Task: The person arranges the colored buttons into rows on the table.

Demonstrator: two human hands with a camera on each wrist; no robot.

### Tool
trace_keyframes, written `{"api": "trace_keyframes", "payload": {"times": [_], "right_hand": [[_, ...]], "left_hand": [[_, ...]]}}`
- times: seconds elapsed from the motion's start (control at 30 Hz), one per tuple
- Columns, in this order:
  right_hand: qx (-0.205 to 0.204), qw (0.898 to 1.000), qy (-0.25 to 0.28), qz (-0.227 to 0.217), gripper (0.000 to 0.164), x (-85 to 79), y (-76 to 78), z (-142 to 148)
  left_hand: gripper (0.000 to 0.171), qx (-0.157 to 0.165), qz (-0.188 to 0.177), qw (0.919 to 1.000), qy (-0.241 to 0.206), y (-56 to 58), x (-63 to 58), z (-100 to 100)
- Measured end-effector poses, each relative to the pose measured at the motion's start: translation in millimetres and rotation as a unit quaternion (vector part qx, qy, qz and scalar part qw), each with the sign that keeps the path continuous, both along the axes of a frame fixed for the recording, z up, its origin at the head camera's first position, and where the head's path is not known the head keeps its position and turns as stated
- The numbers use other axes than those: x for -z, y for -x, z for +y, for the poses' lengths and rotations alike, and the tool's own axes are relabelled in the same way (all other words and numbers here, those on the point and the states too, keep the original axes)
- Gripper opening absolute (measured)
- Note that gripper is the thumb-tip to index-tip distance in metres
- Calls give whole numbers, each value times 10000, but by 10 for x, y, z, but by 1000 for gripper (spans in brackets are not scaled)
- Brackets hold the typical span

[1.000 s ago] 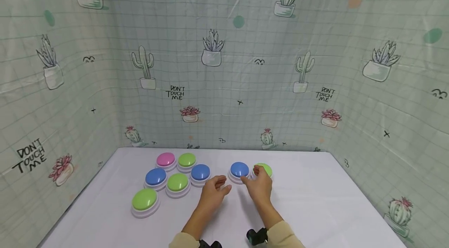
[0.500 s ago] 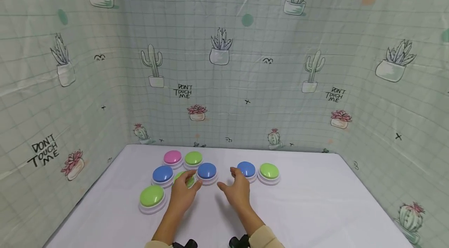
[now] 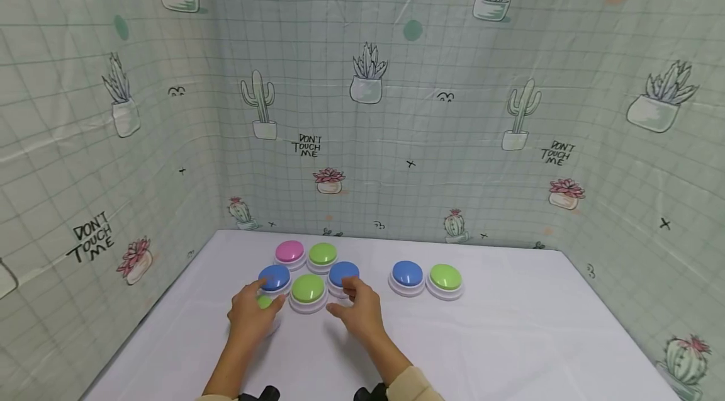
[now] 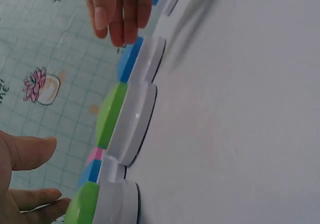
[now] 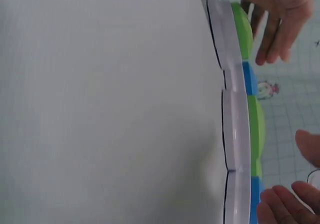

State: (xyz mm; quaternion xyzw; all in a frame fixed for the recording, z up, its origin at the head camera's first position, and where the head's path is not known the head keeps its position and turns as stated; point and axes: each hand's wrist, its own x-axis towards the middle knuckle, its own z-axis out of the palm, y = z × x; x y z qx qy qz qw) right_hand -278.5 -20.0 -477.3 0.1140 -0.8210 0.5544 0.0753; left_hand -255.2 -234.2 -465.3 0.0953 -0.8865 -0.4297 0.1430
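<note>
My left hand (image 3: 248, 314) hovers at the front-left green push button (image 3: 264, 302), thumb and fingers spread apart and hiding much of it. Its fingertips overlap the edge of a blue push button (image 3: 275, 277) just behind; contact cannot be told. My right hand (image 3: 364, 313), fingers loosely bent and holding nothing, is in front of another blue push button (image 3: 343, 272). Between the hands sits a green push button (image 3: 308, 288). In the left wrist view, the thumb (image 4: 32, 153) stands apart from the fingers, beside the domed green button (image 4: 82, 204).
A pink push button (image 3: 289, 251) and a green one (image 3: 323, 254) stand at the back of the left group. Farther right, a blue button (image 3: 407, 273) and a green button (image 3: 445, 276) stand side by side. Cactus-print cloth (image 3: 385, 136) walls the white table (image 3: 498, 338).
Both hands have moved left: the left one from the middle to the front-left green button, the right one away from the right-hand pair. The view has turned left; the buttons keep their arrangement.
</note>
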Motion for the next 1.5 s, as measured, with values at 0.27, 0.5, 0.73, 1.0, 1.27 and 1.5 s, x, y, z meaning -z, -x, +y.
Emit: {"api": "trace_keyframes", "payload": {"times": [0.27, 0.5, 0.73, 1.0, 1.27, 1.5], "right_hand": [[-403, 9990, -47, 186, 41, -36, -45, -178], [-650, 9978, -38, 121, 43, -27, -84, -314], [-897, 9960, 21, -10, 45, 6, -116, -443], [-1011, 9946, 55, -216, 44, 56, -142, -535], [-1047, 9940, -122, -294, 46, 83, -155, -536], [-1149, 9921, 4, -511, 49, 97, -151, -534]], "left_hand": [[72, 31, -522, 9986, -22, -33, 129, -214], [80, 173, -698, 9974, 34, -98, 141, -312], [85, 302, -759, 9967, -7, -160, 130, -420], [82, 611, -841, 9933, -500, -215, 117, -485], [72, 759, -635, 9913, -863, -226, 142, -444], [71, 649, -699, 9913, -905, -211, 142, -374]]}}
